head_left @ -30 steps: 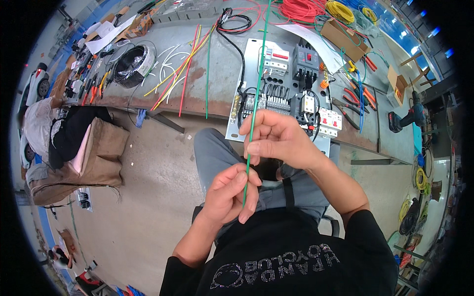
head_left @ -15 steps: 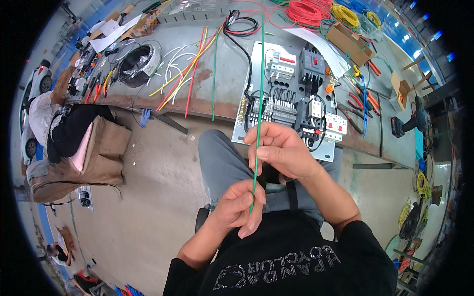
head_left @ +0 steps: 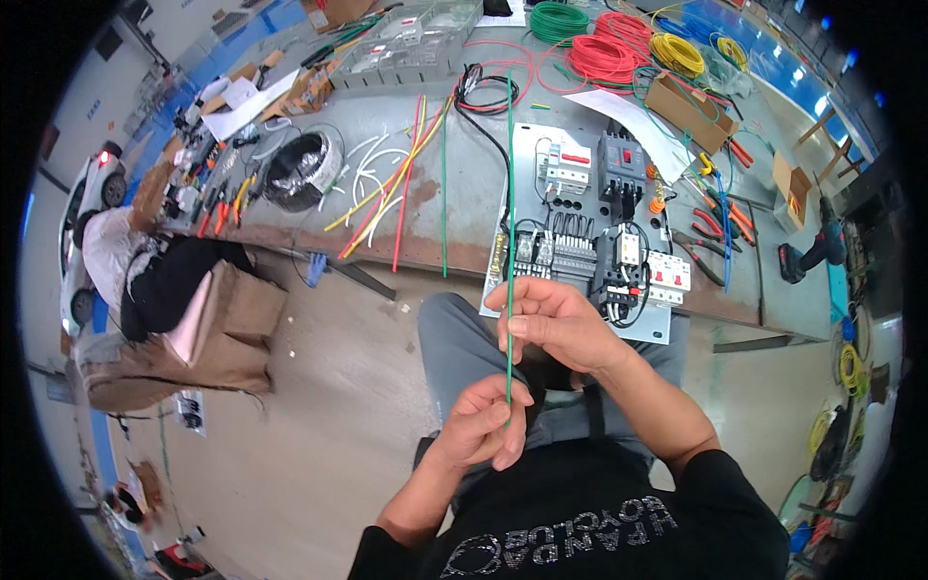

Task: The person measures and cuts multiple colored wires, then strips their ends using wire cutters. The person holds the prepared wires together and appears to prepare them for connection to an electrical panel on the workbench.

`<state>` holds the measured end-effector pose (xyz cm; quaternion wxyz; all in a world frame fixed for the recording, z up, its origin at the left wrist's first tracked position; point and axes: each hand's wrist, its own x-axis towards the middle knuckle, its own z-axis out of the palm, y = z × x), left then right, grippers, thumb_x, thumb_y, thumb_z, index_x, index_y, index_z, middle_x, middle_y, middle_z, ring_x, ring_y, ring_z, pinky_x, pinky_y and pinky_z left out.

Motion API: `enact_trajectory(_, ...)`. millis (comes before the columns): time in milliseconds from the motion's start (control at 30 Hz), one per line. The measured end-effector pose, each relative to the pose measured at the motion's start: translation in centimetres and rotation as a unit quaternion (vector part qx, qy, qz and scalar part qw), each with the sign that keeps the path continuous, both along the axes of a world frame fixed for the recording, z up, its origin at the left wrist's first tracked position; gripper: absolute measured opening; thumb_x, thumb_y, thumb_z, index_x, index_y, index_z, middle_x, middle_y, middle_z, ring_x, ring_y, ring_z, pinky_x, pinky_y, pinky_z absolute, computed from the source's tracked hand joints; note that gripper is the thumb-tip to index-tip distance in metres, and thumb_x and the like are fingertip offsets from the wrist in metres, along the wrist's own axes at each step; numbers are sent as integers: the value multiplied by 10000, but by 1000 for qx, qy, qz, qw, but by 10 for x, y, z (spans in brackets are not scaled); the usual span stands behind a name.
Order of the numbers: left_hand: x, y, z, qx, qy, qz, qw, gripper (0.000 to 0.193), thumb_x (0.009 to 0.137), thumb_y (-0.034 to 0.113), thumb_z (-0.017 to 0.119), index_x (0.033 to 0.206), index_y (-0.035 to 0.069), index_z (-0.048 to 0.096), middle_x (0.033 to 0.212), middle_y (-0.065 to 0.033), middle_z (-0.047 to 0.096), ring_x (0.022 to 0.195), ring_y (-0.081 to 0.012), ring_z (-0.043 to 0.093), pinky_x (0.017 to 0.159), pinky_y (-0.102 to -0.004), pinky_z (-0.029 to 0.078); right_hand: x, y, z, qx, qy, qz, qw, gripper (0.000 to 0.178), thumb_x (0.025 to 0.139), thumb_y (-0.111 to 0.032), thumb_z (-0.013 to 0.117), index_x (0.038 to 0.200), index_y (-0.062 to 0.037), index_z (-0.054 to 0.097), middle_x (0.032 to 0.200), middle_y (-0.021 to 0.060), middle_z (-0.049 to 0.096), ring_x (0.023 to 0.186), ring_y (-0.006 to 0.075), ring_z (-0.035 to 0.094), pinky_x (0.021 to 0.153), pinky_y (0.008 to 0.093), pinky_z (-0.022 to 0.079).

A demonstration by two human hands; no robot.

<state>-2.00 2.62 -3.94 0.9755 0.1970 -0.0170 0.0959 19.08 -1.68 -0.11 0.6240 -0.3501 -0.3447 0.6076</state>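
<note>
A straight length of green wire (head_left: 510,184) stands almost upright in front of me, over my lap. Low on it, my left hand (head_left: 483,422) pinches the wire near its bottom end between thumb and fingers. Higher up, the thumb and forefinger of my right hand (head_left: 559,324) close round the same wire. Behind my right hand, a metal mounting plate (head_left: 525,145) lies at the table edge. It carries a dark grey circuit breaker (head_left: 621,166), a row of terminal blocks (head_left: 572,259), and white switches with red levers (head_left: 669,275).
Cut yellow, red and white wires (head_left: 406,179) overhang the metal table (head_left: 387,246) left of the plate. Beyond are a black coil (head_left: 300,169) and red wire coils (head_left: 604,58). Pliers (head_left: 704,253) and a cordless drill (head_left: 814,253) lie right. A brown-covered seat (head_left: 237,329) stands left.
The whole view has shifted, so the table and plate sit further right and lower. Both hands keep their hold on the green wire, with nearly the same grip.
</note>
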Motion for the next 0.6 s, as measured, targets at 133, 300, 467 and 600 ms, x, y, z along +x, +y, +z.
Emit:
enact_trajectory(133, 4, 34, 9, 279, 197, 100, 935, 249, 1049, 173, 547, 1198, -28, 556, 707, -117, 640, 527, -168, 607, 507, -282, 507, -3, 1, -14, -27, -97, -50, 994, 456, 990, -87, 636, 1420, 1, 512, 952, 33, 667, 831, 89, 619, 770, 254, 527)
enact_trajectory(300, 27, 103, 7, 504, 372, 160, 763, 224, 1035, 152, 562, 1172, -22, 594, 728, -59, 647, 546, -122, 608, 508, -270, 497, -10, -25, -37, -33, -113, -47, 992, 432, 976, -36, 634, 1394, 16, 540, 951, 19, 654, 842, 75, 605, 779, 235, 501)
enact_trajectory(467, 55, 155, -12, 626, 413, 142, 646, 216, 1021, 172, 592, 1097, -27, 631, 684, -53, 633, 526, -106, 598, 495, -270, 482, -18, -54, -53, -73, -128, -22, 989, 405, 969, -42, 653, 1363, 11, 576, 945, 6, 659, 836, 60, 593, 780, 229, 495)
enact_trajectory(600, 73, 174, -18, 704, 411, 166, 555, 276, 967, 249, 667, 1010, -22, 643, 694, -131, 658, 603, -255, 654, 573, -386, 507, -15, -72, -60, -102, -126, -32, 986, 388, 973, -63, 658, 1348, 11, 591, 937, 5, 664, 837, 60, 591, 782, 228, 493)
